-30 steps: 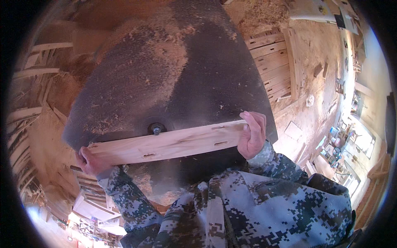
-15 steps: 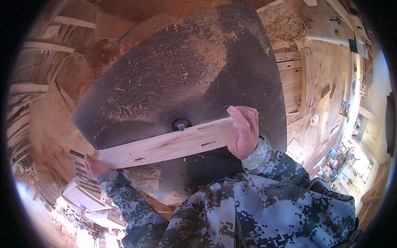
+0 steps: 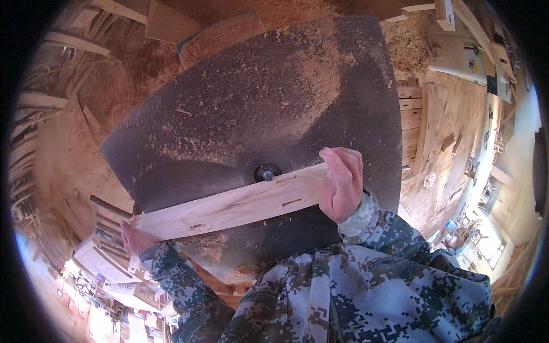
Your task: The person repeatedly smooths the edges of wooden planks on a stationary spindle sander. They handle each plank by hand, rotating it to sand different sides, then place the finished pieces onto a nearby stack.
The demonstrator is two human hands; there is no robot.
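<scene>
A pale wooden board (image 3: pixel 246 204) with two narrow slots cut in its face lies across the dark machine table (image 3: pixel 240 108). My left hand (image 3: pixel 136 237) grips its left end, just past the table's edge. Around the right end my right hand (image 3: pixel 342 184) is closed, thumb pointing away from me. The board's far edge runs close beside a round spindle cutter (image 3: pixel 267 173) that stands up through a ring in the table; I cannot tell whether they touch. Both sleeves are camouflage cloth.
Sawdust and chips cover much of the table top. To the right lies a stack of slotted boards (image 3: pixel 410 123), with a heap of shavings (image 3: pixel 409 51) beyond it. Curved wooden pieces (image 3: pixel 43 102) lean along the left, and a slatted stack (image 3: pixel 108 220) stands near my left hand.
The view has shifted, so the table sits a little lower and farther right. Against the spindle, the board has slid slightly to the left. Both hands keep their hold.
</scene>
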